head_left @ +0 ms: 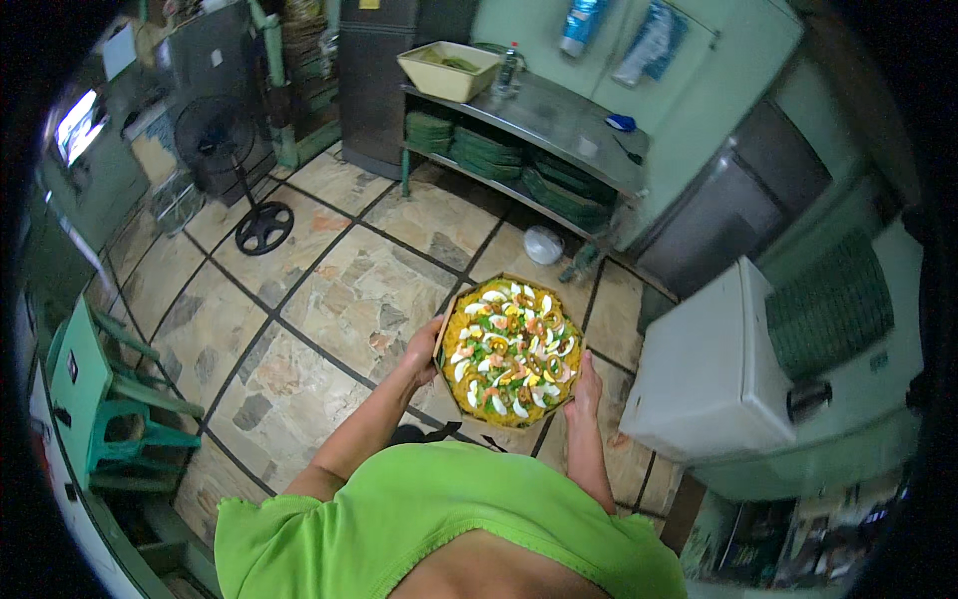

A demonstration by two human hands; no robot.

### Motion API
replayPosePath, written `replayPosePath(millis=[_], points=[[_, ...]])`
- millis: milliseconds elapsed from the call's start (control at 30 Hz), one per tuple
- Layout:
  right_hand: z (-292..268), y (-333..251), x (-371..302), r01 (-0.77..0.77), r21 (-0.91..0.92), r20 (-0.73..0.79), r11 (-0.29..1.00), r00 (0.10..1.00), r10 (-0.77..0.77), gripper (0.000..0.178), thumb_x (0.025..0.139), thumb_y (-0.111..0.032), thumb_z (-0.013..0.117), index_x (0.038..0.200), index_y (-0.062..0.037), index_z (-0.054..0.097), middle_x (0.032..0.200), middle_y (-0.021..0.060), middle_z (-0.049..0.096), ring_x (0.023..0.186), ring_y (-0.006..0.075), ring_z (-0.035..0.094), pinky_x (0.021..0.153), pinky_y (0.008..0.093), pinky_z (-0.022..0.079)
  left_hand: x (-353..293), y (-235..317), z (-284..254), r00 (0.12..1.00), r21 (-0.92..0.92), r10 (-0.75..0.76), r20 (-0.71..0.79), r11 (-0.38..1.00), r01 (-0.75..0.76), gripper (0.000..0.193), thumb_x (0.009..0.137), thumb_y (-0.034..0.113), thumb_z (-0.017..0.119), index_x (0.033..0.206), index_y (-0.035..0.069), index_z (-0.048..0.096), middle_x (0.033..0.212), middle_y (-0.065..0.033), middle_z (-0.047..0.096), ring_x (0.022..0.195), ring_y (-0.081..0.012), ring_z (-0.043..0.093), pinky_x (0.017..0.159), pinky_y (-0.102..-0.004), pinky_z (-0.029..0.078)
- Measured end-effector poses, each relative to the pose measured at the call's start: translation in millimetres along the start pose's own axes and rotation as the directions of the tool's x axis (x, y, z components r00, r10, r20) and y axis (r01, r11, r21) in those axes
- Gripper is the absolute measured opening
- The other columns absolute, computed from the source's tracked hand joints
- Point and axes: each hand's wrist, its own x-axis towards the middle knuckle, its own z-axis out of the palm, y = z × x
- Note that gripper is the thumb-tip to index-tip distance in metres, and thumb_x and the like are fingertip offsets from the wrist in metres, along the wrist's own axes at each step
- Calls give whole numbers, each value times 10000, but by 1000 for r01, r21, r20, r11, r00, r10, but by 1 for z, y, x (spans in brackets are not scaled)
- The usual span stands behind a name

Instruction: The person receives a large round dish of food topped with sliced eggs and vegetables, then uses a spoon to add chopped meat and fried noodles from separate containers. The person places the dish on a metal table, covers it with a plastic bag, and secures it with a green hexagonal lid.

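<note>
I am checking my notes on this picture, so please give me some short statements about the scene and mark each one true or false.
1. Both hands hold the round tray of yellow noodles. True: the left hand and the right hand grip opposite edges.
2. The tray rests on the metal table. False: it is carried above the tiled floor.
3. A black standing fan is on the floor. True.
4. The plastic chairs are red. False: they are green.
</note>
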Motion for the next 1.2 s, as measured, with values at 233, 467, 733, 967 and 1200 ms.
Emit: replayPosePath(millis=[233, 467, 733, 967, 1200], points=[[126, -32, 233, 16, 31, 273, 999, 962, -24, 353, 986, -257, 484, 1176, 29, 566, 1117, 95, 626, 945, 192, 631, 808, 330, 527, 211, 94, 18, 986, -108, 166, -30, 980, -169, 364, 996, 238, 346, 1165, -16, 545, 1056, -144, 650, 896, -215, 659, 815, -358, 556], [237, -59, 437, -53, 84, 149, 995, 988, 40, 376, 984, -288, 493, 1191, 18, 559, 1142, 87, 623, 967, 190, 627, 831, 348, 520, 454, 196, 53, 999, 70, 50, -13, 996, -49, 357, 999, 238, 335, 1194, 13, 531, 1111, -142, 634, 944, -209, 651, 820, -357, 556], [279, -106, 671, -41, 202, -22, 979, 999, 47, 365, 948, -320, 555, 1150, -18, 590, 1111, 94, 642, 954, 203, 643, 783, 366, 544, 724, 258, 128, 990, 270, -110, 92, 959, 82, 340, 994, 238, 384, 1173, 7, 559, 1084, -120, 639, 912, -199, 647, 790, -339, 554], [274, -180, 913, 17, 128, -77, 992, 997, -7, 366, 947, -313, 555, 1141, -6, 599, 1095, 86, 650, 931, 201, 642, 801, 356, 529, 970, 254, 220, 988, 400, -69, 137, 916, 9, 274, 984, 230, 425, 1132, 74, 593, 1060, -49, 632, 872, -144, 617, 707, -284, 535], [419, -247, 1079, -7, 98, -221, 995, 975, 29, 336, 923, -306, 599, 1088, -14, 610, 1019, 80, 665, 867, 204, 654, 745, 356, 544, 1147, 385, 287, 966, 521, -215, -143, 814, 258, 218, 973, 226, 417, 1072, 146, 594, 932, -5, 614, 710, -132, 566, 557, -310, 503]])
